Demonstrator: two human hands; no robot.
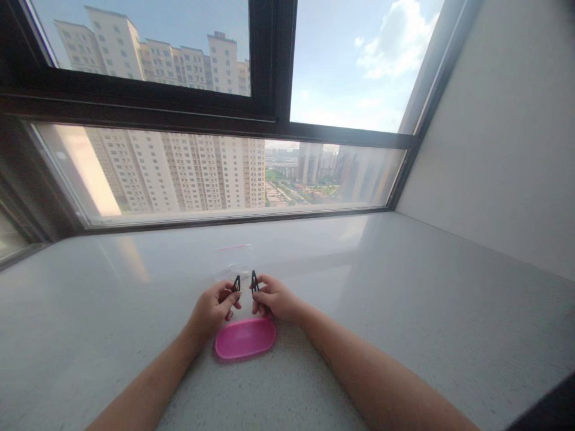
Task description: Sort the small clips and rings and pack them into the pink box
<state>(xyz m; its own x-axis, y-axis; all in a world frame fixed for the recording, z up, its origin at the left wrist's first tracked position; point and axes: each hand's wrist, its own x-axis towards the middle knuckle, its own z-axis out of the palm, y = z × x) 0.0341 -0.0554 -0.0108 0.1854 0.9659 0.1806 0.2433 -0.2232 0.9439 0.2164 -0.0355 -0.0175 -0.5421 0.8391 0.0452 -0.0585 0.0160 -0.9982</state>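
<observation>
Between thumb and fingers, my left hand (214,306) pinches a black snap hair clip (236,284), its narrow end pointing up. A second black snap hair clip (254,282) is upright in the pinch of my right hand (274,298). The two clips are side by side with a small gap between them. Just below both hands, a pink oval tray (245,339) lies on the pale speckled sill, with nothing visible in it. Behind the hands lies a clear plastic zip bag (236,256) with a pink seal line; its contents are too faint to make out.
The pale stone sill (404,335) stretches to both sides. A dark-framed window (278,129) rises behind it, with tall buildings outside. At the right stands a white wall (507,155).
</observation>
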